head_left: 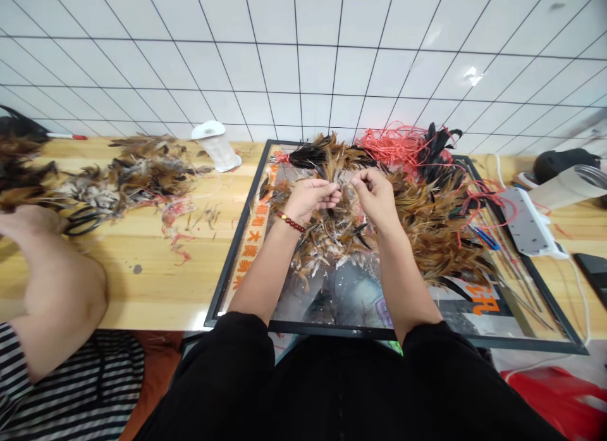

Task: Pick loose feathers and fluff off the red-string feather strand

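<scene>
My left hand (310, 199), with a dark red bead bracelet at the wrist, pinches a small bunch of brown feathers (334, 165) whose tips point up. Just to its right, my right hand (378, 193) has thumb and forefinger pressed together; anything between them is too fine to make out. Both hands are above a dark-framed glass board (308, 308). On it, loose feathers (327, 238) lie under my hands, and a big heap of golden-brown feathers (431, 232) spreads to the right. A tangle of red plastic strips (391, 143) lies behind.
On the left, a person's arm (52, 270) rests by more feathers (142, 175) and black-handled scissors (83, 221). A white spool (216, 147) stands near the tiled wall. To the right are a blue cutter (486, 238), a white power strip (528, 223) and a clear cup (571, 186).
</scene>
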Motion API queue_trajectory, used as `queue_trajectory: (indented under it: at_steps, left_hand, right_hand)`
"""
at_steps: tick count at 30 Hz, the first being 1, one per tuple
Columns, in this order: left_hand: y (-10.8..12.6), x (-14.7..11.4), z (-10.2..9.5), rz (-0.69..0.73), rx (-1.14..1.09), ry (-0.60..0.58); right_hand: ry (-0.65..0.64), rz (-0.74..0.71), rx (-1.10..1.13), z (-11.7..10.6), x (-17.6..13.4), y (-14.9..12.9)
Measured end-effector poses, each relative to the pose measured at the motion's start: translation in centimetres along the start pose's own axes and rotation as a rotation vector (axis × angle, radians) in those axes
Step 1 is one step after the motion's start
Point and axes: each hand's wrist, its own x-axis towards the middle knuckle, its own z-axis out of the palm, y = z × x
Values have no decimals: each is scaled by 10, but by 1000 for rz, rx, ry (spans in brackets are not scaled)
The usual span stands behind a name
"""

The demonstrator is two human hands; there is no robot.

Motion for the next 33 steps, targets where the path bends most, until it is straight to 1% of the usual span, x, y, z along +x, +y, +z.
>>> queue_trajectory:
  at_steps: [4, 7, 9, 11, 15, 18, 20, 22, 23, 25, 27, 28, 30, 32, 33]
  left_hand:
    - [-4, 3, -1, -62, -36, -58]
    - [-6, 5, -2, -94, -70, -88]
    - [-7, 7, -3, -105, -130, -124]
    - [-8, 8, -3, -98, -221, -140]
    - [-8, 9, 1, -74, -345, -92]
    - [-9, 9, 5, -61, -358, -60]
    - [-10, 9, 7, -38, -355, -21]
    - [-10, 8, 7, -28, -338, 4]
    - [-10, 8, 8, -29, -324, 3]
    - [-10, 6, 8, -35, -281, -30]
    - [-11, 5, 9, -41, -235, -67]
    - [-11, 5, 9, -45, -213, -74]
    - [-11, 5, 10, -49, -180, -58]
    - [-12, 5, 11, -46, -171, -20]
    - [-12, 5, 11, -45, -174, -9]
  right_hand:
    - [-62, -23, 2, 5, -1, 1]
    - [-53, -19, 14, 6, -2, -1]
    - [-46, -21, 33, 4, -1, -4]
    - [-71, -36, 36, 0, -1, -8]
    - [-198, -53, 21, -7, -2, -11]
    - [-269, 25, 7, -8, -2, -7]
    - [-250, 112, 33, -7, -1, -3]
    - [-202, 216, 132, -4, 0, 1]
    - [-194, 278, 209, -2, 1, 3]
    - [-231, 413, 382, 1, 3, 5]
    - [-252, 511, 532, 4, 4, 6]
    - [-233, 532, 586, 5, 4, 5]
    - [-154, 527, 642, 4, 4, 4]
    - [-69, 479, 623, 4, 5, 3]
    - [-47, 447, 588, 3, 5, 4]
